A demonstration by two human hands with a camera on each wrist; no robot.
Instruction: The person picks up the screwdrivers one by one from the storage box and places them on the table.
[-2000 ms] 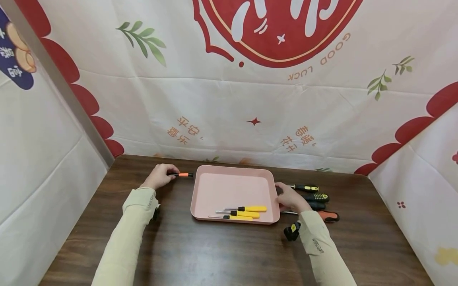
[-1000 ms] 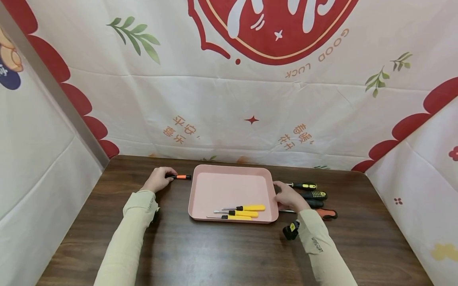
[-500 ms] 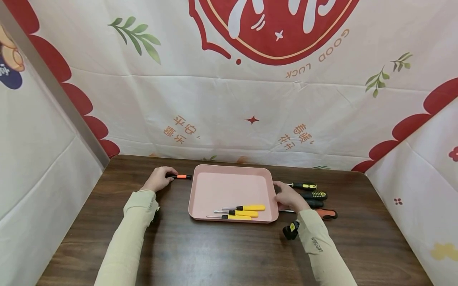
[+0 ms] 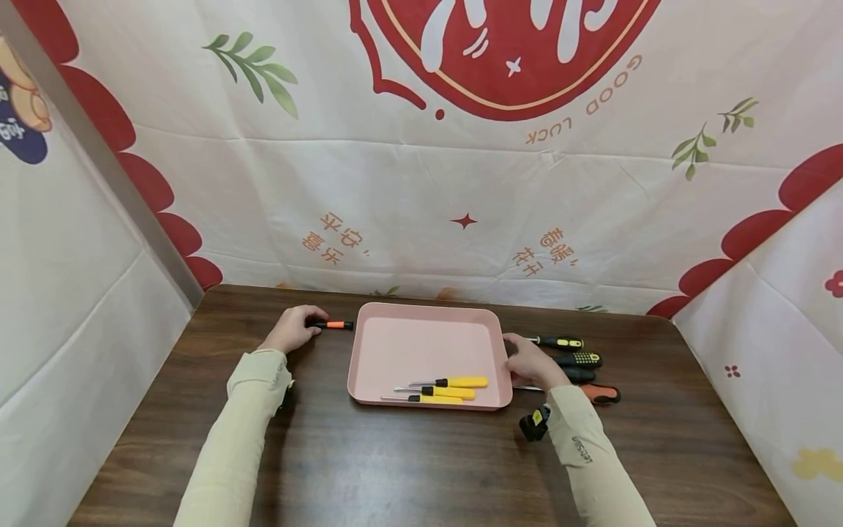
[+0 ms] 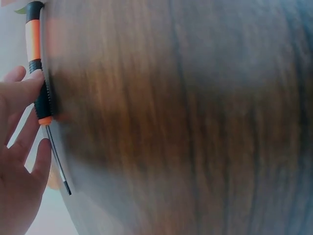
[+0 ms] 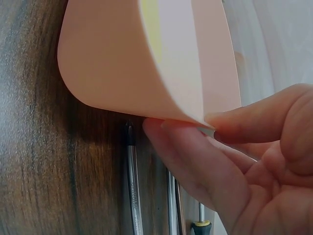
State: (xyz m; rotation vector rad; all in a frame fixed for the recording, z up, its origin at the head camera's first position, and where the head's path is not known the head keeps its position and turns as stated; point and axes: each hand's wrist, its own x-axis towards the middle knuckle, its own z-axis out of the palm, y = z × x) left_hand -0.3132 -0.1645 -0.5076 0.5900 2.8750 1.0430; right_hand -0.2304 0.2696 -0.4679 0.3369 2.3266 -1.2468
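Left of the pink tray (image 4: 421,348), my left hand (image 4: 293,329) holds a black-and-orange screwdriver (image 5: 33,41) by its handle. In the left wrist view the thumb lies on the grip, and the thin shaft extends past the fingers. At the tray's right side my right hand (image 4: 532,364) pinches the rim between thumb and fingers, plain in the right wrist view, where the near edge of the tray (image 6: 107,63) appears raised off the table. Three yellow-handled screwdrivers (image 4: 451,394) lie in the tray along its front.
Right of the tray lie several tools: a black-and-yellow screwdriver (image 4: 560,342), dark-handled tools (image 4: 582,359) and an orange-handled one (image 4: 602,394), partly behind my right hand. A black device (image 4: 535,424) sits at the right wrist. A patterned cloth wall (image 4: 421,212) borders the table's back.
The head view has shifted slightly from two seconds ago. Both hands keep their holds on the screwdriver and the tray, with no clear movement.
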